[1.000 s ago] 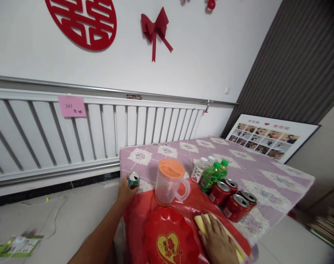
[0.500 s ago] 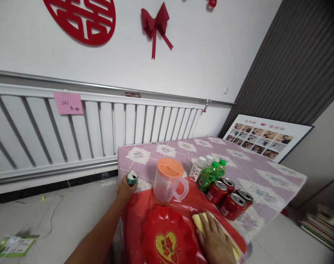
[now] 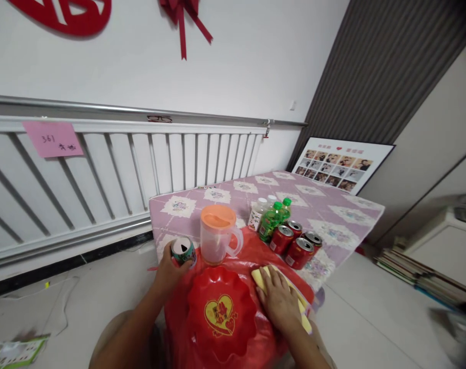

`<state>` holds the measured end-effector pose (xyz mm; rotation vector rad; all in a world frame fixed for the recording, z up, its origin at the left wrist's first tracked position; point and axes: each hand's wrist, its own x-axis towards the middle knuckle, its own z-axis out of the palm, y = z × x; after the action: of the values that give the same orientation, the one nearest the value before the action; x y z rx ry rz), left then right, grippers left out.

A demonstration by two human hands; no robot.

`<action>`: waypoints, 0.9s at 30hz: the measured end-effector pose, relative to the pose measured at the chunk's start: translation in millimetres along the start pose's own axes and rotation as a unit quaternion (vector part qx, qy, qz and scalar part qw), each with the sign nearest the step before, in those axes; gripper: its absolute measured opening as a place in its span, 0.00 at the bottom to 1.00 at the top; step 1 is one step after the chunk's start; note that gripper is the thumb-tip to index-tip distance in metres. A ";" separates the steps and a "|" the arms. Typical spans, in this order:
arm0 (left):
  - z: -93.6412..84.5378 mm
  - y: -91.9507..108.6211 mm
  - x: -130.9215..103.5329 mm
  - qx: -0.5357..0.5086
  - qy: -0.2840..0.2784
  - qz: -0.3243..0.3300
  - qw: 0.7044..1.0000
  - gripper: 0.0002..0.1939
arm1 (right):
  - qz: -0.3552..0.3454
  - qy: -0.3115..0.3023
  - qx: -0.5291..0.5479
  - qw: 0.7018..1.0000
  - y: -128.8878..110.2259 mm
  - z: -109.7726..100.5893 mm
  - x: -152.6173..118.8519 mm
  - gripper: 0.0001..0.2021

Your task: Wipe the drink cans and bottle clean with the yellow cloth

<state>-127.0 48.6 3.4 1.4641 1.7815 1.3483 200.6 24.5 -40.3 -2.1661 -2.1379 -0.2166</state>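
Observation:
My left hand (image 3: 170, 266) is wrapped round a teal-green drink can (image 3: 184, 250) with an opened top, at the table's left edge. Just right of the can stands a clear plastic pitcher (image 3: 213, 243) with an orange lid. In front of the pitcher, a red scalloped tray (image 3: 236, 328) with a gold heart print lies on the red plastic sheet (image 3: 252, 251). To the tray's right, my right hand (image 3: 279, 297) rests on a folded yellow cloth (image 3: 260, 277) with its fingers stretched out over it. The palm hides part of the cloth.
Several red cans (image 3: 300, 253) and small bottles with green or white caps (image 3: 270, 223) stand right of the pitcher. A patterned purple tablecloth (image 3: 240, 189) covers the table. A white radiator (image 3: 121, 169) runs behind, and a photo board (image 3: 333, 161) leans beyond the far end.
My left hand has brought the can closer to me and nearer the pitcher. My right hand stays on the yellow cloth. The camera view has shifted to the right and down.

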 end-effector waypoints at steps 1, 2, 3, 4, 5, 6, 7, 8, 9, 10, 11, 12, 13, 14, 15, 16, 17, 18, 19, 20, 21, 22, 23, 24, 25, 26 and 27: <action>3.0 2.2 -11.3 -0.015 -0.013 0.012 1.000 0.39 | 0.002 -0.001 0.002 1.000 -0.2 0.1 -0.3 0.25; 6.5 3.5 -22.3 -0.015 -0.032 0.021 0.999 0.40 | 0.003 -0.002 0.004 1.000 -0.3 0.2 -0.5 0.25; 10.3 4.1 -32.5 -0.010 -0.047 0.036 0.998 0.42 | 0.005 -0.004 0.006 1.000 -0.5 0.3 -0.8 0.25; 14.4 4.3 -41.9 0.003 -0.061 0.049 0.997 0.42 | 0.005 -0.005 0.007 1.000 -0.5 0.3 -1.1 0.25; 18.7 4.3 -50.4 0.017 -0.072 0.065 0.995 0.43 | 0.005 -0.005 0.009 1.000 -0.6 0.4 -1.5 0.25; 23.1 4.5 -57.9 0.029 -0.074 0.079 0.994 0.42 | 0.004 -0.004 0.011 1.000 -0.5 0.5 -1.9 0.25; 27.4 5.2 -64.6 0.042 -0.080 0.094 0.991 0.41 | 0.003 -0.001 0.013 1.000 -0.4 0.6 -2.4 0.25; 31.6 6.4 -70.5 0.055 -0.088 0.104 0.989 0.40 | 0.002 0.003 0.015 1.000 -0.3 0.7 -2.9 0.25; 35.5 8.3 -75.7 0.066 -0.098 0.110 0.987 0.39 | 0.000 0.006 0.018 1.000 -0.2 0.8 -3.4 0.25; 39.3 10.8 -80.2 0.075 -0.108 0.111 0.985 0.37 | 0.000 0.008 0.020 1.000 -0.1 0.9 -4.0 0.25; 42.7 13.7 -84.1 0.082 -0.117 0.110 0.984 0.35 | 0.001 0.008 0.023 1.000 0.1 1.0 -4.5 0.25; 46.0 16.8 -87.4 0.086 -0.126 0.105 0.983 0.34 | 0.002 0.008 0.025 1.000 0.2 1.1 -5.0 0.25; 49.0 19.8 -90.1 0.089 -0.134 0.099 0.982 0.33 | 0.003 0.006 0.029 1.000 0.4 1.1 -5.4 0.25; 51.8 22.5 -92.1 0.092 -0.144 0.092 0.981 0.33 | 0.003 0.004 0.032 0.999 0.5 1.1 -5.7 0.25; 54.4 24.8 -93.6 0.095 -0.152 0.082 0.980 0.33 | 0.003 0.002 0.036 0.999 0.8 1.1 -5.9 0.26; 56.7 26.6 -94.5 0.097 -0.160 0.071 0.980 0.33 | 0.003 0.000 0.039 0.999 1.0 1.1 -5.9 0.26; 58.6 27.8 -95.0 0.097 -0.169 0.060 0.979 0.33 | 0.003 -0.002 0.042 0.999 1.4 1.2 -5.8 0.26; 60.2 28.6 -95.1 0.093 -0.177 0.049 0.978 0.33 | 0.004 -0.003 0.045 0.999 1.7 1.4 -5.7 0.26; 61.4 28.9 -95.1 0.087 -0.185 0.040 0.978 0.33 | 0.004 -0.004 0.046 0.999 2.1 1.6 -5.5 0.26; 62.2 28.9 -95.0 0.080 -0.190 0.032 0.978 0.33 | 0.004 -0.003 0.048 0.999 2.6 1.9 -5.4 0.26; 62.6 28.7 -94.9 0.072 -0.194 0.027 0.978 0.33 | 0.004 -0.002 0.048 0.999 3.0 2.2 -5.3 0.26; 62.8 28.3 -94.9 0.064 -0.196 0.024 0.978 0.32 | 0.003 0.000 0.048 0.999 3.4 2.5 -5.3 0.26; 62.8 27.8 -95.0 0.057 -0.197 0.021 0.979 0.32 | 0.002 0.002 0.048 0.999 3.7 2.6 -5.4 0.26; 62.7 27.1 -95.2 0.051 -0.198 0.018 0.979 0.31 | 0.001 0.003 0.048 0.999 4.0 2.7 -5.5 0.26; 62.6 26.4 -95.4 0.046 -0.199 0.015 0.979 0.32 | -0.001 0.003 0.048 0.999 4.2 2.6 -5.6 0.26; 62.5 25.6 -95.7 0.040 -0.198 0.012 0.979 0.34 | -0.003 0.004 0.048 0.999 4.4 2.4 -5.7 0.26; 62.4 24.7 -95.8 0.035 -0.194 0.010 0.980 0.36 | -0.003 0.003 0.048 0.999 4.5 2.2 -5.8 0.26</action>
<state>-33.1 -16.6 -21.4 1.6538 1.5746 0.9346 205.2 19.1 -43.3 -2.1028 -2.1068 -0.1189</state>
